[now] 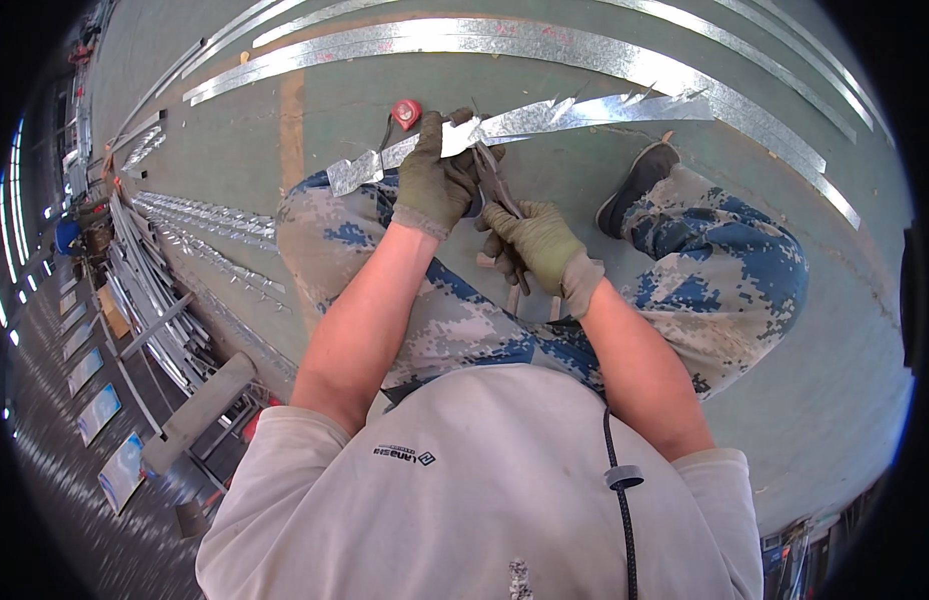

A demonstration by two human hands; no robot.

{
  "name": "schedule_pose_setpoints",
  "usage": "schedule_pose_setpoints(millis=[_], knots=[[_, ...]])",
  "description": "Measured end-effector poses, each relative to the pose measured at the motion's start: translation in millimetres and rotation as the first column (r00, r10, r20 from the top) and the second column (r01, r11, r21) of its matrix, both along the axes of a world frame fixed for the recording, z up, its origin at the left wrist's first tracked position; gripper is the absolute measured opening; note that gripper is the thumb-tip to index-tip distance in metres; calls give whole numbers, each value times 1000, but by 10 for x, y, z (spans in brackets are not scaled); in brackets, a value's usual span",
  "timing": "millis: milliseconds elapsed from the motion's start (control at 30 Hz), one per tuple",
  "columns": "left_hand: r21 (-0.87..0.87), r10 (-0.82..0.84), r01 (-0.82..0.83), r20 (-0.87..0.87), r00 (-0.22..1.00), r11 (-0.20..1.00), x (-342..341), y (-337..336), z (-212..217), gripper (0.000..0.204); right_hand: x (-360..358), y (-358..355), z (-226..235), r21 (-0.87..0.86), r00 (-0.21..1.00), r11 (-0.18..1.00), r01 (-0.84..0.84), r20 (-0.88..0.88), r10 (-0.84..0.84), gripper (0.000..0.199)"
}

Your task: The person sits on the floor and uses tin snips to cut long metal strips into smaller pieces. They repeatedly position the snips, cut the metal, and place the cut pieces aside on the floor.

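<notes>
While held across the lap in a gloved left hand (436, 180), fingers (429, 135) clenched round its middle, one notched galvanised strip (544, 115), lying slantwise above the camouflage-trousered knees and reaching out right over the green floor (834, 380). Meeting its near edge, one pair of tin snips (494, 180), handles gripped in the gloved right hand (539, 245), fingers (504, 222) curled shut about them; whether the blades stand open or closed, hidden by the gloves, cannot tell. By the look of it, mid-run in cutting spikes along the strip's edge: pointed tabs already standing on the far right stretch, plain metal near the left hand. Called for next, likely: a squeeze of the handles to finish the bite, then a feed of the strip a little through the left hand, keeping spacing even and glove clear of the sharp tabs. Counted: two gloves, one snips, one strip in hand, one red tape measure (407, 112) just beyond the left hand, several long flat strips (484, 38) on the floor ahead, a stack of finished spiked strips (199, 225) to the left, too many to number.
</notes>
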State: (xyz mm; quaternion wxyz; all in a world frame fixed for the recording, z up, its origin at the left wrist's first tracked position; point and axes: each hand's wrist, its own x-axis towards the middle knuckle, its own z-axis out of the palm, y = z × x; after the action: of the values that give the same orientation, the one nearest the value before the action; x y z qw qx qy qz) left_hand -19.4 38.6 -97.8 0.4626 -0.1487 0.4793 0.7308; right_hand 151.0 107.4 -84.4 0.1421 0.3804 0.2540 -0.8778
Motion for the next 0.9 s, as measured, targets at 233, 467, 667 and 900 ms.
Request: schedule_pose_setpoints(millis=[233,467,667,900], knots=[[110,-169,165,32,985,980,-67,-28,59,51,84,18,9,-403,971,906,127,-134,-196,33],[106,-75,76,-11,997,992,1,8,111,52,16,37,138,-191,984,979,69,-150,-99,32],[179,-67,68,-13,998,981,-28,31,83,56,87,12,139,138,1000,990,5,3,-5,34],[178,-62,55,37,997,983,-24,3,73,54,67,-50,82,362,998,931,-49,46,34,36]])
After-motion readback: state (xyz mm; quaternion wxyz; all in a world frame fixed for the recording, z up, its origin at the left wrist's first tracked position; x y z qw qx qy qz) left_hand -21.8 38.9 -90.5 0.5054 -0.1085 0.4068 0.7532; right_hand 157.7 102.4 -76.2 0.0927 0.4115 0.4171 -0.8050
